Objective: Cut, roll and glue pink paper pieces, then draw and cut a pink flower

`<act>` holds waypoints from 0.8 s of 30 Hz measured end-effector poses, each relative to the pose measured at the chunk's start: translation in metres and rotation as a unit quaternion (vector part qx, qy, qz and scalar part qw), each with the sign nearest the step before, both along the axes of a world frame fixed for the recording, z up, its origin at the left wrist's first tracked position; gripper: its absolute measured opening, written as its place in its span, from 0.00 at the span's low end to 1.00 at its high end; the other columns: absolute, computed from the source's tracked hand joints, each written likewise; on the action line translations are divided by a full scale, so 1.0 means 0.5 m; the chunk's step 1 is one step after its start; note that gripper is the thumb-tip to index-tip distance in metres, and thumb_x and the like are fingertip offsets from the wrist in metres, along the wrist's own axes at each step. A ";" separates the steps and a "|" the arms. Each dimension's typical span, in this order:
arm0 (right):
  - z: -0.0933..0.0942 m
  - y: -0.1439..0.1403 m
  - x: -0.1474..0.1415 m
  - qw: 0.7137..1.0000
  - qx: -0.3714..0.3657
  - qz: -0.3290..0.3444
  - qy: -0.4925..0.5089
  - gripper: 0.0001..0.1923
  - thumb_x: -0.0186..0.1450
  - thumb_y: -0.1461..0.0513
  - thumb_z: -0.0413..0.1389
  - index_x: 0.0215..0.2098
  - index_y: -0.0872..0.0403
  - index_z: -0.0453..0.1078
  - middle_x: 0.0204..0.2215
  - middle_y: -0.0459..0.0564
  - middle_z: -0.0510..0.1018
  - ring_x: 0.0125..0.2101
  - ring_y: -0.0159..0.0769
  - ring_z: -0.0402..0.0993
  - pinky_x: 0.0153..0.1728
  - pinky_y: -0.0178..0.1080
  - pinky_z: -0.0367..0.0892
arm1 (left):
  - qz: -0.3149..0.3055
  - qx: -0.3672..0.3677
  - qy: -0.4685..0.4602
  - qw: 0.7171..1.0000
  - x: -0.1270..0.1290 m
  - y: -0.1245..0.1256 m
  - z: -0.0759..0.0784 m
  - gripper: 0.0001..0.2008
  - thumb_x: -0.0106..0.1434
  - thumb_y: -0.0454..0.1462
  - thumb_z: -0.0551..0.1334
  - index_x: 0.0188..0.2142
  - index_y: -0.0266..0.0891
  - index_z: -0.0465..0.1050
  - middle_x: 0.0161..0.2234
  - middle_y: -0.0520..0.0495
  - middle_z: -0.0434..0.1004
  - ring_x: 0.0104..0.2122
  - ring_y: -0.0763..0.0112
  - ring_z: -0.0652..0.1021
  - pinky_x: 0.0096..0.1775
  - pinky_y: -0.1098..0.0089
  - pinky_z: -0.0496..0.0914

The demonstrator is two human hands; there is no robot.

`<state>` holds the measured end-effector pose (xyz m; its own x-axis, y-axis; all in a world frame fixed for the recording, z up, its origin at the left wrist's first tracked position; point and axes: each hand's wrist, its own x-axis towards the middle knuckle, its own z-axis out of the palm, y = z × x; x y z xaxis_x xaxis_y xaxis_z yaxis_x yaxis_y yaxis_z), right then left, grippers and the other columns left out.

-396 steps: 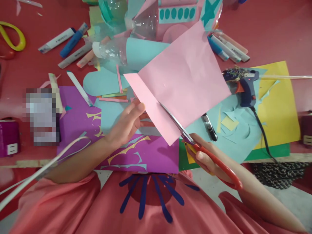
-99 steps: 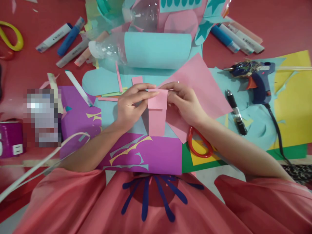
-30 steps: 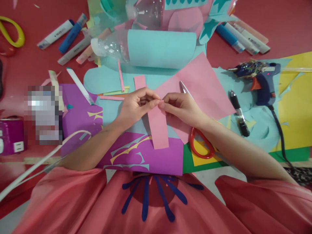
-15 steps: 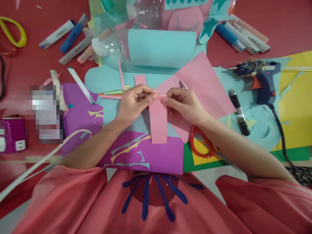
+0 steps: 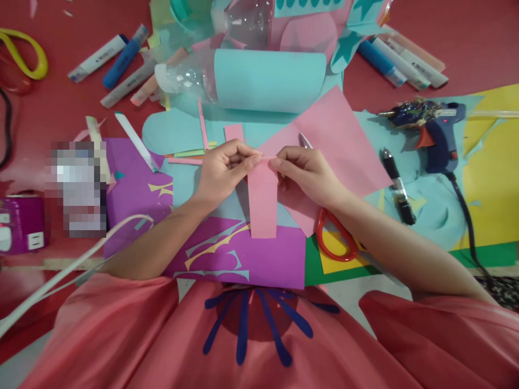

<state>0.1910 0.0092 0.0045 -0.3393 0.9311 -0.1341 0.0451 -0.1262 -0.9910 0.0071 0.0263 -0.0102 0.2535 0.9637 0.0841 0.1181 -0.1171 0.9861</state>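
My left hand (image 5: pixel 223 170) and my right hand (image 5: pixel 306 173) both pinch the top edge of a narrow pink paper strip (image 5: pixel 263 208), which hangs down over the purple sheet (image 5: pixel 243 259). Behind my right hand lies the larger pink paper sheet (image 5: pixel 336 140). Red-handled scissors (image 5: pixel 334 240) rest under my right wrist, their blade tip showing above the hand. A small pink offcut (image 5: pixel 234 132) lies just beyond my left hand.
A plastic bottle wrapped in light blue paper (image 5: pixel 259 81) lies ahead. A blue hot glue gun (image 5: pixel 430 127) with its cord and a black marker (image 5: pixel 397 186) sit at right on blue and yellow sheets. Markers (image 5: pixel 117 59) lie at far left and far right. A white cable (image 5: pixel 68 270) crosses near left.
The strip's lower end swung from tilted right to hanging straight down. Both hands kept pinching its top and barely moved.
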 end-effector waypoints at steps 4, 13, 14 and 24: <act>-0.004 0.002 -0.001 1.000 0.005 -0.005 0.002 0.26 0.66 0.44 0.54 0.21 0.53 0.63 0.17 0.41 0.68 0.19 0.27 0.66 0.23 0.34 0.61 | 0.006 -0.008 0.006 1.000 0.000 -0.001 0.000 0.16 0.57 0.49 0.69 0.28 0.38 0.74 0.27 0.51 0.79 0.27 0.76 0.78 0.29 0.76 0.71; -0.005 0.004 0.001 0.999 0.040 0.007 -0.023 0.14 0.65 0.52 0.60 0.30 0.53 0.68 0.23 0.42 0.71 0.24 0.28 0.66 0.27 0.33 0.62 | -0.026 -0.009 -0.008 1.000 0.005 -0.003 0.006 0.19 0.57 0.52 0.68 0.27 0.38 0.74 0.25 0.52 0.78 0.26 0.77 0.77 0.27 0.76 0.70; -0.004 0.005 0.001 0.999 0.037 0.007 -0.023 0.12 0.65 0.54 0.60 0.29 0.53 0.68 0.22 0.42 0.71 0.24 0.28 0.66 0.26 0.33 0.62 | -0.028 -0.010 -0.006 1.000 0.005 -0.003 0.005 0.18 0.57 0.51 0.68 0.27 0.38 0.74 0.26 0.52 0.78 0.26 0.77 0.77 0.27 0.76 0.70; -0.001 0.002 0.000 1.000 0.023 -0.003 -0.014 0.08 0.64 0.61 0.58 0.27 0.53 0.67 0.21 0.42 0.71 0.23 0.28 0.65 0.25 0.33 0.61 | -0.027 -0.029 0.024 0.999 0.004 -0.004 0.006 0.18 0.58 0.51 0.67 0.27 0.39 0.73 0.27 0.51 0.79 0.28 0.74 0.78 0.30 0.74 0.72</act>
